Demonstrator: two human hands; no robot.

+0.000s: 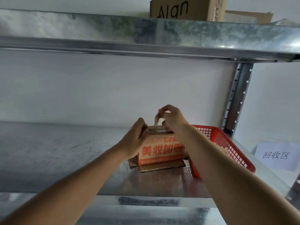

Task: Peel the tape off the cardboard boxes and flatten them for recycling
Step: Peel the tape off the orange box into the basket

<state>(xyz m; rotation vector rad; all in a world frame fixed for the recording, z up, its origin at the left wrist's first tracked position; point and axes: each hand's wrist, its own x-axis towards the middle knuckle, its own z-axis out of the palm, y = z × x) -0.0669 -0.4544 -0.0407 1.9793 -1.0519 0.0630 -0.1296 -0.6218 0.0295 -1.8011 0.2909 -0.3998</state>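
**Tape coming off the small printed box**

Just right of the frame's centre, a small cardboard box [159, 151] with orange lettering stands on a metal shelf [65, 151], its lower flaps splayed out flat beneath it. The left hand [135, 140] wraps over the box's upper left corner, fingers curled around the edge, probably to pin the box down so it does not lift with the pull. The right hand [172, 117] is above the box top, fingertips closed in a pinch on a strip of tape [157, 121] that rises from the top seam; the upward angle suggests peeling along the seam. A red basket [227, 146] sits touching the box's right side, perhaps for the waste tape. At lower right lies a paper sign [276, 155]. Another cardboard box [186, 8] stands on the upper shelf [146, 30].
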